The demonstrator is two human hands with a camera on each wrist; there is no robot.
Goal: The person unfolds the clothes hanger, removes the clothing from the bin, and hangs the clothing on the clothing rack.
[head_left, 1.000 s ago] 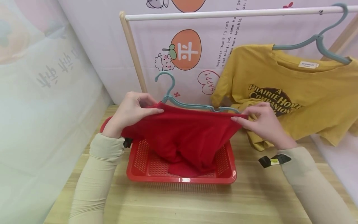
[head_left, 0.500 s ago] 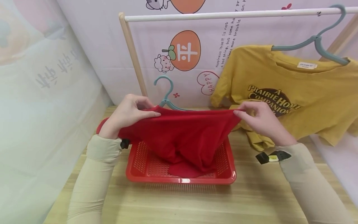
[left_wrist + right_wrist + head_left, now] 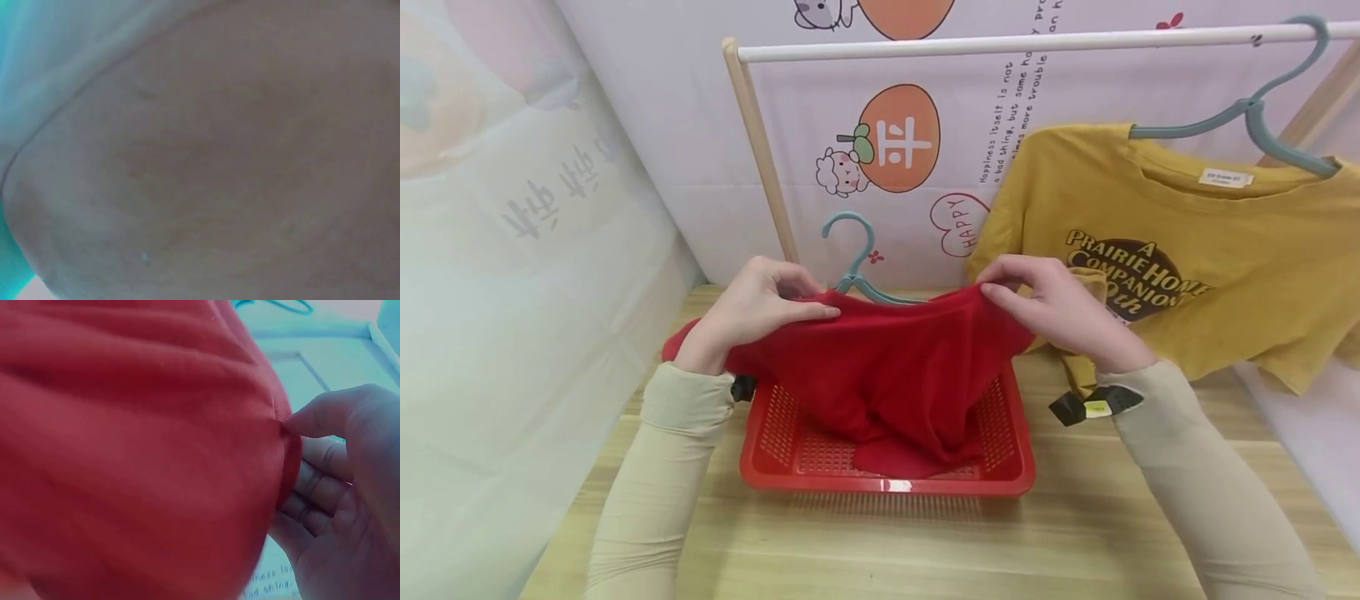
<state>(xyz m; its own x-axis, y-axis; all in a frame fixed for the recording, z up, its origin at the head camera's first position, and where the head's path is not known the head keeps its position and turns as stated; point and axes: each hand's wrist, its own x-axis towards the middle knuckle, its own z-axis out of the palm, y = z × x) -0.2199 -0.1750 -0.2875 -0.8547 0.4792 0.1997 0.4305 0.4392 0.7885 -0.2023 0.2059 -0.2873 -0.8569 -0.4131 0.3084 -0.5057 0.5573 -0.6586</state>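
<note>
A red shirt hangs between both hands, its lower part bunched in the red basket. In the head view my left hand pinches the upper left edge of the cloth between thumb and fingers. With thumb and fingertips my right hand pinches the collar-like edge at the upper right; the right wrist view shows this ribbed edge in the grip. A teal hanger rises behind the shirt, its hook upright and most of its bar hidden by cloth. The left wrist view is a blurred close-up.
A yellow printed T-shirt hangs on another teal hanger at the right. Above the work runs a rack with a white rail and a wooden post. The basket stands on a wooden table.
My right hand has moved left, so the stretched upper edge has slackened and sags. The hanger has sunk lower behind the shirt, with less of its bar showing. My left hand stays nearly still.
</note>
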